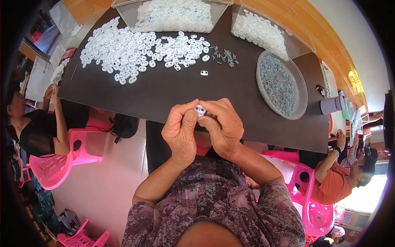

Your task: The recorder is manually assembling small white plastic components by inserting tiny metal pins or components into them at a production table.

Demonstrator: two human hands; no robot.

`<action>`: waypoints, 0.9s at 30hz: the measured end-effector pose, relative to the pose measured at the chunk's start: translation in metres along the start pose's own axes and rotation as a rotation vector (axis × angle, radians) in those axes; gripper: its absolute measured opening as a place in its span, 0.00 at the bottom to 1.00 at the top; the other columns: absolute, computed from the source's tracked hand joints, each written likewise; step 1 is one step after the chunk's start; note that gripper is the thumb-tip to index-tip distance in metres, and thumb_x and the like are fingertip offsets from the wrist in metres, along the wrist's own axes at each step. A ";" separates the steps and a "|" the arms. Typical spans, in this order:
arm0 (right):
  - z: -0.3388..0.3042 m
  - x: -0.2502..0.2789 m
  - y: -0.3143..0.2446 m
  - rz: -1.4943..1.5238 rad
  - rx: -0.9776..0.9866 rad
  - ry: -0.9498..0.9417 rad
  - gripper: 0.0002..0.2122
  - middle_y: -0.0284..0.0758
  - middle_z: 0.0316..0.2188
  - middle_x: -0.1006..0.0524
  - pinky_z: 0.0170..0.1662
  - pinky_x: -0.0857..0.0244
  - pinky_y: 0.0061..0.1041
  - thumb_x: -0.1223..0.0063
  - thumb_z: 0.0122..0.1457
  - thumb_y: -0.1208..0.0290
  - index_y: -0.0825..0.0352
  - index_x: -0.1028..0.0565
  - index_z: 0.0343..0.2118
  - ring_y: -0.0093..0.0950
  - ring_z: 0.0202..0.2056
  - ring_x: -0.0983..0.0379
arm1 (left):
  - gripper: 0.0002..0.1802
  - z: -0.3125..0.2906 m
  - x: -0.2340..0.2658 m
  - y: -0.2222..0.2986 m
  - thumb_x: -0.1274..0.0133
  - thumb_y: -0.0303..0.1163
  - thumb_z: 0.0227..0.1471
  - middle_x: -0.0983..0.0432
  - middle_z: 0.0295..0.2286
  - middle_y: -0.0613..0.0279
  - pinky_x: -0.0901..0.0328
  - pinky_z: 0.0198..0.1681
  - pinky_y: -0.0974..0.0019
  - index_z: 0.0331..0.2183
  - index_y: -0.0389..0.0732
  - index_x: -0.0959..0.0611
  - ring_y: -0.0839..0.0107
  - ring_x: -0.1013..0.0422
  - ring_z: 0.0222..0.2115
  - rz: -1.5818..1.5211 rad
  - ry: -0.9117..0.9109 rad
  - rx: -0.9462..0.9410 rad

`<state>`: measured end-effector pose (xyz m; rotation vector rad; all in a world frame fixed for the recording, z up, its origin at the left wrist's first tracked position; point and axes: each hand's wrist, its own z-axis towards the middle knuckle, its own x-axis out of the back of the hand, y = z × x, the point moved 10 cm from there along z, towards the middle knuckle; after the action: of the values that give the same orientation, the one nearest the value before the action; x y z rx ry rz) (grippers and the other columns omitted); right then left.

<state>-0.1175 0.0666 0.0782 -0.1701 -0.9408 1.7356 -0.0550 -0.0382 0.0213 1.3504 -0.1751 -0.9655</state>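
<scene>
A small white plastic piece with two holes [200, 110] is pinched between my hands, just above the near edge of the dark table [242, 94]. My left hand [181, 129] has its thumb and index finger closed on the piece's left side. From the other side, the thumb and index finger of my right hand [223, 125] press on it too. Fingertips cover part of the piece, so I cannot tell whether a screw is in it. Beyond my hands a single white two-holed piece [204, 73] lies by itself.
A heap of white oval pieces [119, 49], a pile of smaller white pieces [181, 49] and loose screws [226, 57] lie further back. A round clear tub [300, 90] holds screws. Two clear bins of white pieces stand behind. People sit left and right near pink chairs [53, 164].
</scene>
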 end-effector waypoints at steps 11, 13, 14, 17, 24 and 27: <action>-0.001 -0.001 -0.002 0.000 -0.028 0.002 0.16 0.40 0.31 0.25 0.31 0.36 0.26 0.41 0.43 0.81 0.73 0.26 0.38 0.33 0.29 0.31 | 0.11 -0.001 0.000 0.006 0.51 0.29 0.56 0.29 0.29 0.67 0.40 0.35 0.78 0.37 0.31 0.22 0.82 0.36 0.29 0.016 -0.005 -0.019; -0.002 -0.001 -0.003 -0.004 -0.010 0.003 0.16 0.39 0.31 0.25 0.30 0.37 0.24 0.42 0.45 0.81 0.73 0.27 0.39 0.30 0.28 0.32 | 0.11 -0.002 0.001 0.007 0.51 0.29 0.56 0.30 0.29 0.67 0.40 0.35 0.78 0.37 0.31 0.21 0.83 0.36 0.29 0.014 -0.002 -0.042; -0.003 -0.001 -0.003 -0.011 0.007 0.005 0.15 0.38 0.32 0.25 0.30 0.38 0.22 0.42 0.47 0.81 0.73 0.27 0.40 0.27 0.28 0.34 | 0.11 -0.002 0.000 0.007 0.51 0.29 0.56 0.30 0.29 0.67 0.40 0.35 0.78 0.37 0.31 0.21 0.83 0.36 0.29 0.013 -0.003 -0.041; -0.003 -0.001 -0.003 -0.018 0.023 0.008 0.15 0.38 0.32 0.25 0.30 0.37 0.22 0.42 0.47 0.81 0.74 0.27 0.40 0.27 0.28 0.33 | 0.11 -0.003 0.001 0.008 0.51 0.29 0.56 0.30 0.28 0.67 0.40 0.35 0.78 0.37 0.31 0.21 0.82 0.37 0.29 0.041 0.011 -0.056; -0.003 -0.004 -0.005 -0.006 0.039 -0.015 0.15 0.39 0.33 0.25 0.30 0.37 0.22 0.42 0.48 0.79 0.74 0.27 0.41 0.28 0.28 0.33 | 0.10 -0.003 0.003 0.016 0.52 0.25 0.56 0.30 0.29 0.66 0.38 0.34 0.79 0.39 0.32 0.22 0.82 0.35 0.29 0.080 -0.029 -0.124; -0.004 -0.006 -0.004 -0.007 0.040 -0.030 0.16 0.39 0.33 0.25 0.31 0.38 0.22 0.42 0.48 0.78 0.74 0.27 0.41 0.28 0.29 0.33 | 0.10 -0.003 0.004 0.017 0.52 0.25 0.56 0.29 0.29 0.65 0.38 0.33 0.78 0.40 0.32 0.22 0.81 0.34 0.29 0.108 -0.045 -0.140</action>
<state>-0.1097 0.0640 0.0765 -0.1155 -0.9267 1.7532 -0.0425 -0.0405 0.0332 1.1800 -0.2086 -0.9006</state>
